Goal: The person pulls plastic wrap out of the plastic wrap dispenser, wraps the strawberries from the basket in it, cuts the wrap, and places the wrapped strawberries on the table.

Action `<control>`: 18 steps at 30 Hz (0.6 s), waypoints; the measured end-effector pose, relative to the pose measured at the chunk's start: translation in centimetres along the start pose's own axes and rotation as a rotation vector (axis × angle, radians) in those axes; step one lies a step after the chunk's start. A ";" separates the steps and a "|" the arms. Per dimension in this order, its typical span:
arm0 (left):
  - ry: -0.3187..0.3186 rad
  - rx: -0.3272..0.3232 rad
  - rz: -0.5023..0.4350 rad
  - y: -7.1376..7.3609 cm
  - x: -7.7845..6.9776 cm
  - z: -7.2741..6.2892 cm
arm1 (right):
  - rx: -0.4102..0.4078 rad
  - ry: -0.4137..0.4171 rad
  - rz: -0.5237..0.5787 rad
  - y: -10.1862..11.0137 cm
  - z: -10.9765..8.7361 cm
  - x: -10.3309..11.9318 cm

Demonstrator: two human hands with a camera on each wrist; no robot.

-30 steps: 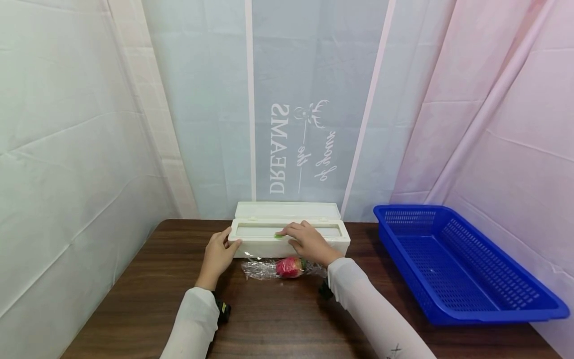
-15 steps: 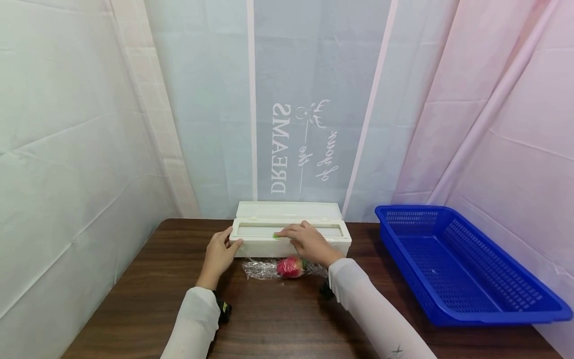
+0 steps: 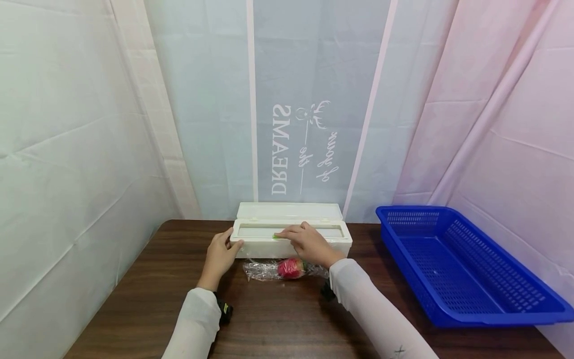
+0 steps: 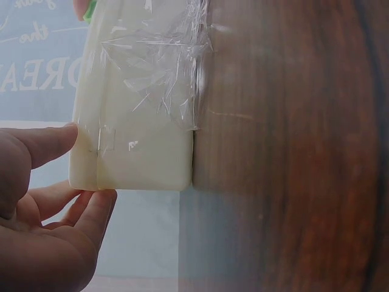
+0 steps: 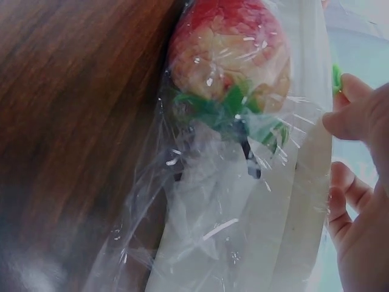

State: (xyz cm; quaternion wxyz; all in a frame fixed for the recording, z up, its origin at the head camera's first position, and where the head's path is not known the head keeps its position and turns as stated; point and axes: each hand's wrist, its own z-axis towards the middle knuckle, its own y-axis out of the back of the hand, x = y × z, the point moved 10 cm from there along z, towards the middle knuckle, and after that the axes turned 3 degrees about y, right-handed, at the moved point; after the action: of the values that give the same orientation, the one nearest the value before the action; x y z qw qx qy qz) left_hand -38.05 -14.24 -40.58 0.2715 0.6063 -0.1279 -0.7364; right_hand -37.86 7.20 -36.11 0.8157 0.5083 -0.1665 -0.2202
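Note:
A long white cling film dispenser [image 3: 262, 249] stands at the back of the table with its lid [image 3: 289, 210] raised. My left hand [image 3: 219, 253] grips its left end, thumb on the front edge and fingers at the end wall, as the left wrist view shows. Over the dispenser, my right hand [image 3: 311, 244] pinches a small green slider [image 3: 275, 236] on the front rim. Clear film [image 4: 164, 67] hangs down the front face. In front lies a red strawberry-like fruit [image 5: 228, 48] with a pale part and green leaves, loosely covered by clear film.
A blue perforated plastic basket [image 3: 448, 269] stands on the right of the dark wooden table [image 3: 278, 324]. A grey printed curtain [image 3: 309, 65] hangs right behind the dispenser, and pale cloth walls close off both sides.
The green slider has shifted slightly left along the dispenser with my right hand. My left hand keeps its grip on the left end, and the fruit lies in the same spot.

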 end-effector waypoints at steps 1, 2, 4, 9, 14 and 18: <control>-0.003 0.000 -0.003 0.0 0.0 0.0 | 0.012 -0.017 0.010 -0.1 0.0 -0.2; -0.007 -0.001 -0.006 0.0 0.0 0.0 | 0.025 -0.035 0.018 -0.2 0.1 -0.4; -0.008 -0.001 -0.008 0.0 -0.1 0.0 | 0.048 -0.082 0.033 -0.3 0.1 -0.7; 0.004 0.004 -0.006 0.0 -0.1 -0.1 | 0.031 -0.175 0.043 0.0 0.1 -1.4; 0.003 -0.003 0.003 0.1 0.0 -0.1 | -0.049 -0.204 0.088 0.9 0.3 -1.3; -0.006 -0.010 0.007 0.2 -0.1 -0.2 | -0.127 -0.200 0.166 1.1 0.7 -0.9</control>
State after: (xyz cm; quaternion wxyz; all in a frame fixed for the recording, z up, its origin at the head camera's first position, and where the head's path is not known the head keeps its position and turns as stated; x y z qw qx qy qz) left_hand -37.84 -14.36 -40.46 0.2766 0.6021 -0.1274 -0.7380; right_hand -38.75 7.54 -34.86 0.8411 0.4156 -0.2741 -0.2115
